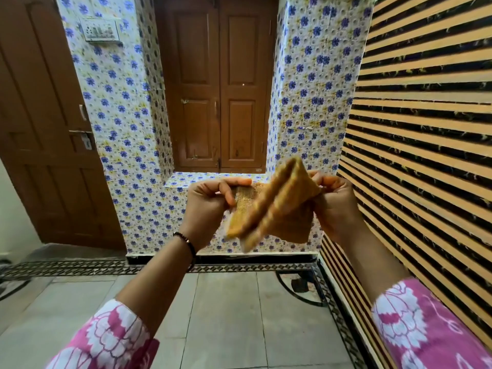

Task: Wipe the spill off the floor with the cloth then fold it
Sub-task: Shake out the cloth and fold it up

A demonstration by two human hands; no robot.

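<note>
Both arms are raised in front of the person, the left hand (210,199) and right hand (334,202) each pinching an opposite side of the yellow cloth (269,206) held up in the air above the tiled floor (226,315). The cloth hangs doubled over between them, motion-blurred, so its folds and lower edges are hard to make out. The right hand's fingertips are hidden behind it.
</note>
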